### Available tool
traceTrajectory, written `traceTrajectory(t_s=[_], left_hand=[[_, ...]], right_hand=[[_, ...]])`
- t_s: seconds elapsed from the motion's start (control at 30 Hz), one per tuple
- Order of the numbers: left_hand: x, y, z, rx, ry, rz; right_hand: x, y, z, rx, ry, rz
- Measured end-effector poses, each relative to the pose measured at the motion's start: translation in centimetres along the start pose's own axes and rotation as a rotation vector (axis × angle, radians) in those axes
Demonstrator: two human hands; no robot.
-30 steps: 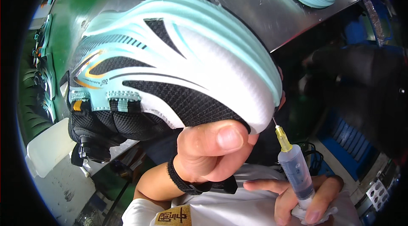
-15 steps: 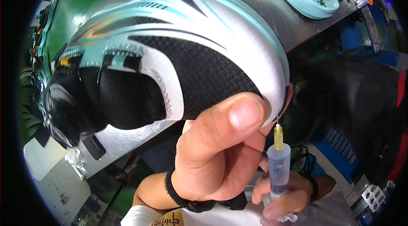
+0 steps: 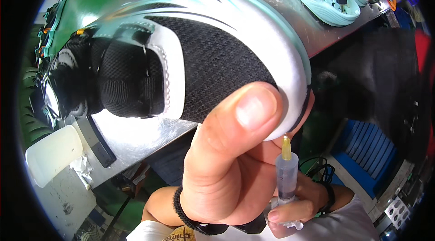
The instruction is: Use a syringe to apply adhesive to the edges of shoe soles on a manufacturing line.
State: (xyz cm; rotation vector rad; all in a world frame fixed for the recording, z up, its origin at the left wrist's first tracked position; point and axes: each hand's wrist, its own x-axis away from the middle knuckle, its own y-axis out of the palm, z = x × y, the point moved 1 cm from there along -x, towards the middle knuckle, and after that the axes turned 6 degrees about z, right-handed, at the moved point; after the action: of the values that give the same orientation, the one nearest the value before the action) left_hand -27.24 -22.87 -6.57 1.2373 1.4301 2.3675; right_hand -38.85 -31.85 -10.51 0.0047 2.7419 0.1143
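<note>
A sneaker (image 3: 213, 66) in white, mint and black mesh fills the upper middle of the view, its toe toward the right. My left hand (image 3: 226, 164) grips that toe, thumb pressed on the mesh and fingers wrapped underneath, mostly hidden. Just below the toe edge stands a syringe (image 3: 286, 175) with a yellow needle hub and clear liquid in its barrel. My right hand (image 3: 301, 202) closes round the lower part of the syringe. The needle's tip meets the edge of the toe, where it cannot be made out.
Behind the sneaker, a metal table (image 3: 149, 134) carries mint soles (image 3: 333, 12) at the upper right. A translucent white tub (image 3: 54, 155), a dark flat bar (image 3: 102, 148) and crumpled tissue (image 3: 82, 167) lie lower left. A blue slatted crate (image 3: 364, 155) stands at right.
The sneaker has rolled a little, showing more of its top mesh and less of its side stripes. My right hand and the syringe have shifted left, closer to my left hand.
</note>
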Motion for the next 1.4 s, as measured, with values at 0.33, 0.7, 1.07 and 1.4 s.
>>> traceTrajectory(t_s=[0.33,0.7,1.07,1.4], left_hand=[[-0.3,0.1,5.3,0.02,0.139,0.071],[-4.6,-9.9,39.3,-0.049,0.829,0.995],[-14.8,5.5,26.0,-2.255,1.128,0.599],[2.7,2.1,17.5,-2.13,1.091,0.339]], right_hand=[[-2.0,-1.6,-0.3,-0.121,-0.002,-0.082],[-10.0,-4.3,6.0,0.029,0.039,0.059],[-10.9,-5.1,6.5,-0.099,0.127,0.077],[-10.4,-5.3,5.9,-0.178,0.224,0.145]])
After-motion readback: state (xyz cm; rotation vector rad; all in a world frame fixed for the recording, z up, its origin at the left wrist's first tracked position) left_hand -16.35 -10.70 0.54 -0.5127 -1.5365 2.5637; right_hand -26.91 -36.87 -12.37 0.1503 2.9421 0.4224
